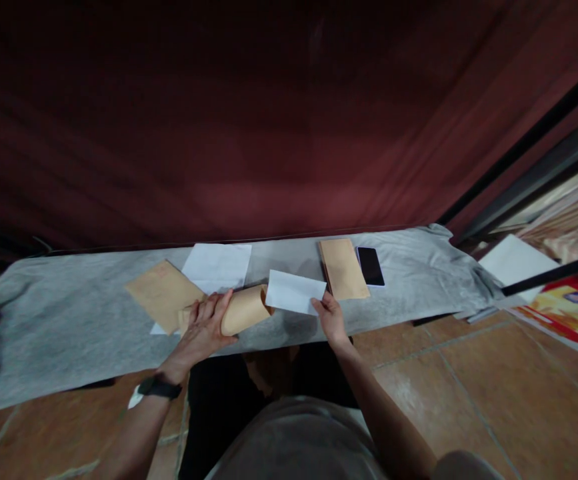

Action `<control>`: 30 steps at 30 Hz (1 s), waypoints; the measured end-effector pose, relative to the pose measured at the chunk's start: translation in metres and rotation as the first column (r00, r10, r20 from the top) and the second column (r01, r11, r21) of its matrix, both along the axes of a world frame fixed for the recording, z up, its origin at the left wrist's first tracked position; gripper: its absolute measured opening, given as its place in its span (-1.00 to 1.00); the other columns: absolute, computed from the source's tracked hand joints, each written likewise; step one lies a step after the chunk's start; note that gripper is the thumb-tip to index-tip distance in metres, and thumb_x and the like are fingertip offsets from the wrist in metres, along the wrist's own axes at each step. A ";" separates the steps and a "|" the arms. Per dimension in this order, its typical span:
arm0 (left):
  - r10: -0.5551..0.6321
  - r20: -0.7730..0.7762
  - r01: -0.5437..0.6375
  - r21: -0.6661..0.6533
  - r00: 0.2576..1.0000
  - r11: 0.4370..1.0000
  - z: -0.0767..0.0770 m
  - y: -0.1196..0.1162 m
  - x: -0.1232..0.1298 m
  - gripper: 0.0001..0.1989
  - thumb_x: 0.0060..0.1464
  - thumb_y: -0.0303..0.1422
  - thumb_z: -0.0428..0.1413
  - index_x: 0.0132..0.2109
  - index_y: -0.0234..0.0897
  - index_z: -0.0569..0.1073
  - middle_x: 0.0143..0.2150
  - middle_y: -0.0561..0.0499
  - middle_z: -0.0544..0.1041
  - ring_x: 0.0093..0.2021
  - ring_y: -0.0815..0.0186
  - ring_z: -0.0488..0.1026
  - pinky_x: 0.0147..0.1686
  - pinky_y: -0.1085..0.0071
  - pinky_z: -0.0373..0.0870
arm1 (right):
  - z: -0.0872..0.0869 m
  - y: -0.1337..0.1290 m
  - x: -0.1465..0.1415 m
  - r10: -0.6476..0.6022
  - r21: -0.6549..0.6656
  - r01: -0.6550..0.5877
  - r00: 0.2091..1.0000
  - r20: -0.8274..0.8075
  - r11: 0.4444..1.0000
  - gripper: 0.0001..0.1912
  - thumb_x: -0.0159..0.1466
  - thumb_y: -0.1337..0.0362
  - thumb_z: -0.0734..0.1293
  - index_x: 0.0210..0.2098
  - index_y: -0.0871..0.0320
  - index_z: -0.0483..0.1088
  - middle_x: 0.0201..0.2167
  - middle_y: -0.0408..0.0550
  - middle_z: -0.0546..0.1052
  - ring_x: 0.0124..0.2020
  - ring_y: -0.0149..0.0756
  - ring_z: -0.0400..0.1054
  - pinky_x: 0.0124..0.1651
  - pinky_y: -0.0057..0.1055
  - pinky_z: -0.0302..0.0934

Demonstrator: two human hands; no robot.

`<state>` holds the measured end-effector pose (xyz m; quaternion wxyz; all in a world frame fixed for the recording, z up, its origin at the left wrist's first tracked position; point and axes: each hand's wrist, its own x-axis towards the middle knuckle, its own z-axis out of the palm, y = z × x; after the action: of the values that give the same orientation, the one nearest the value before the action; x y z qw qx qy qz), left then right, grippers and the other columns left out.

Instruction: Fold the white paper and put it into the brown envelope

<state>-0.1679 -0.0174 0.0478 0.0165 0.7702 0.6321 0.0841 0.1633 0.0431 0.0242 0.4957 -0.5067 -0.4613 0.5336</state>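
My left hand [209, 325] lies spread on a brown envelope [245, 311], whose mouth gapes on its right side. Pinched in my right hand [329, 317] is a folded white paper [295, 292], its left end at the mouth of that envelope. Another brown envelope [163, 293] lies flat, tilted, to the left of my left hand. Behind my left hand a white sheet [219, 263] rests on the cloth. A stack of brown envelopes [343, 268] sits to the right, beyond my right hand.
A grey cloth [83, 313] covers the long, narrow surface. The dark phone [371, 267] lies right of the envelope stack. A dark red wall [279, 147] rises behind. At the far right are a white sheet [519, 267] and a red and yellow package [573, 313].
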 end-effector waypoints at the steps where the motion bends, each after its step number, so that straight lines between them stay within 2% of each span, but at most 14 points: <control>1: 0.000 -0.009 0.000 0.009 1.000 1.000 0.002 0.000 0.002 0.14 -0.10 -0.16 0.26 0.47 -0.21 -0.22 0.32 -0.30 0.21 0.35 -0.16 0.13 0.31 -0.15 -0.08 | 0.000 -0.001 -0.001 0.010 0.013 -0.011 0.998 0.067 1.000 -0.70 0.16 0.08 0.31 -0.20 0.11 0.45 -0.24 -0.01 0.60 -0.19 -0.12 0.45 -0.08 -0.23 0.33; 5: 0.003 -0.039 0.000 0.054 0.999 0.999 0.006 0.001 0.006 0.12 -0.08 -0.18 0.26 0.47 -0.25 -0.21 0.30 -0.32 0.23 0.35 -0.16 0.13 0.31 -0.10 -0.06 | 0.002 -0.002 0.005 0.063 0.080 -0.091 0.951 0.304 0.993 -0.75 0.21 0.10 0.26 -0.29 0.10 0.47 -0.34 -0.04 0.58 -0.28 -0.15 0.43 -0.16 -0.29 0.30; 11: 0.026 -0.022 -0.024 0.097 0.999 0.995 -0.001 0.003 0.006 0.12 -0.07 -0.17 0.25 0.47 -0.30 -0.21 0.27 -0.33 0.27 0.33 -0.17 0.16 0.32 -0.14 -0.11 | 0.014 0.004 0.020 0.143 0.104 -0.214 0.874 0.465 0.971 -0.80 0.24 0.22 0.23 -0.28 0.08 0.49 -0.40 -0.11 0.56 -0.36 -0.23 0.41 -0.26 -0.39 0.26; 16: -0.008 -0.005 0.008 0.117 1.000 0.993 -0.003 0.006 0.006 0.12 -0.05 -0.12 0.25 0.47 -0.29 -0.21 0.27 -0.34 0.27 0.33 -0.18 0.15 0.31 -0.15 -0.11 | 0.016 0.005 0.019 0.123 0.089 -0.209 0.816 0.565 0.974 -0.82 0.25 0.31 0.24 -0.28 0.09 0.50 -0.42 -0.12 0.57 -0.40 -0.29 0.41 -0.28 -0.44 0.24; 21: -0.018 0.031 0.014 0.100 0.999 0.995 -0.002 0.007 0.010 0.16 -0.08 -0.09 0.28 0.47 -0.29 -0.21 0.27 -0.35 0.26 0.32 -0.21 0.16 0.31 -0.18 -0.13 | 0.006 0.002 0.013 0.105 0.060 -0.170 0.809 0.578 0.984 -0.86 0.28 0.26 0.27 -0.32 0.10 0.47 -0.46 -0.11 0.55 -0.41 -0.29 0.40 -0.35 -0.47 0.19; 30: -0.078 0.090 0.079 -0.004 0.993 0.997 0.003 0.012 0.016 0.20 -0.16 -0.09 0.31 0.47 -0.20 -0.20 0.33 -0.30 0.19 0.36 -0.19 0.09 0.32 -0.12 -0.08 | -0.001 0.006 0.020 0.154 0.009 -0.176 0.883 0.444 0.984 -0.82 0.24 0.20 0.28 -0.44 0.11 0.44 -0.56 -0.18 0.47 -0.48 -0.33 0.34 -0.43 -0.49 0.15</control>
<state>-0.1515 -0.0051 0.0504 0.0511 0.7898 0.6002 0.1158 0.1834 0.0493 0.0234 0.3433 -0.5609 -0.6160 0.4337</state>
